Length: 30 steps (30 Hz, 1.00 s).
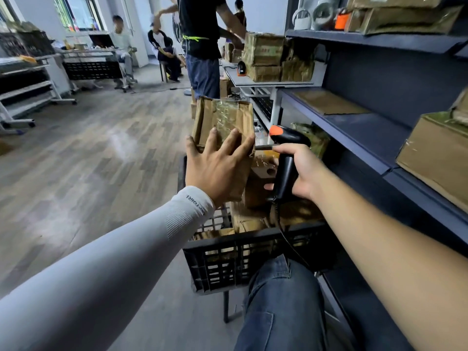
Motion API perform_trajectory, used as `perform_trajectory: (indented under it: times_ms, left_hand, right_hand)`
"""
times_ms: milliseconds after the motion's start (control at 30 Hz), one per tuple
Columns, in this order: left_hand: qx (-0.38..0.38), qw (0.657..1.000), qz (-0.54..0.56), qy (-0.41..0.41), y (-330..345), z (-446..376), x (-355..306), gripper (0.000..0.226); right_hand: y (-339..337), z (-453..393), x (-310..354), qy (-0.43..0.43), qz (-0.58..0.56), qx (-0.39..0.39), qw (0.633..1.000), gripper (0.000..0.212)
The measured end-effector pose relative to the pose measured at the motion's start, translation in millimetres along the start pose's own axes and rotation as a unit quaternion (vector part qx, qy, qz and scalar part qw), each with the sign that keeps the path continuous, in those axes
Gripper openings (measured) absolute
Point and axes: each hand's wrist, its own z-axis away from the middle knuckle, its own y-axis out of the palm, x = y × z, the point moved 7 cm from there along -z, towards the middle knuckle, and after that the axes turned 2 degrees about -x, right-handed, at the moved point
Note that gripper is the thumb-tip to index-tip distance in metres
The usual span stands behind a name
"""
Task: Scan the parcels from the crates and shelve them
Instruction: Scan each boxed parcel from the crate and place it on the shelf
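Now your left hand (215, 168) grips a taped parcel (224, 122) upright above the crate (228, 259), its far face hidden from you, while your right hand (296, 171) clasps the scanner (286, 158) beside it, probably so the label can be read before shelving.

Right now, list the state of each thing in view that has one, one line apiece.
left hand: fingers spread against the brown parcel, holding it upright.
brown parcel: lifted above the crate, taped shut.
right hand: grips the barcode scanner's handle.
barcode scanner: held, head toward the parcel, cord hanging down.
black crate: holding more parcels.
shelf: partly stocked with boxes.
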Motion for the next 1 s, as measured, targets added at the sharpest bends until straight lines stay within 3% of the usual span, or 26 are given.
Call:
perform_trajectory:
  times_ms: [67, 167, 233, 433, 567, 700, 767, 900, 1000]
  left_hand:
    - [-0.027, 0.999, -0.001, 0.023, -14.9, 1.4, -9.6, 0.074]
    - [-0.075, 0.995, -0.028, 0.055, -30.5, 2.1, -26.1, 0.066]
    - [-0.104, 0.991, -0.031, 0.073, -40.2, 2.9, -41.7, 0.077]
    - [-0.133, 0.986, -0.014, 0.098, -63.9, 3.8, -87.6, 0.068]
    - [-0.170, 0.978, 0.003, 0.120, -67.5, 9.8, -117.8, 0.065]
    - [-0.178, 0.971, 0.038, 0.157, -62.9, 18.8, -148.5, 0.062]
    - [-0.175, 0.968, 0.065, 0.169, -60.7, 25.3, -162.0, 0.060]
    - [-0.158, 0.955, 0.176, 0.176, -57.2, 33.3, -177.5, 0.060]
    - [-0.158, 0.916, 0.336, 0.150, -50.0, 24.1, -165.0, 0.058]
  right_hand:
    - [-9.7, 10.5, 13.7, -0.024, -0.007, -0.009, 1.000, 0.068]
    - [-13.4, 31.4, 31.9, -0.057, -0.038, -0.001, 0.998, 0.038]
    - [-17.0, 41.2, 38.4, -0.072, -0.050, 0.015, 0.996, 0.030]
    - [-47.8, 67.9, 49.3, -0.105, -0.037, -0.010, 0.994, 0.044]
    - [-78.8, 82.7, 50.4, -0.115, -0.040, -0.050, 0.991, 0.040]
    - [-109.6, 95.5, 42.3, -0.117, -0.036, -0.114, 0.986, 0.067]
    - [-123.3, 101.1, 36.2, -0.118, -0.044, -0.139, 0.982, 0.067]
    - [-151.7, 109.1, 20.3, -0.106, -0.074, -0.179, 0.975, 0.063]
    - [-167.3, 107.4, 8.4, -0.093, -0.070, -0.207, 0.971, 0.070]
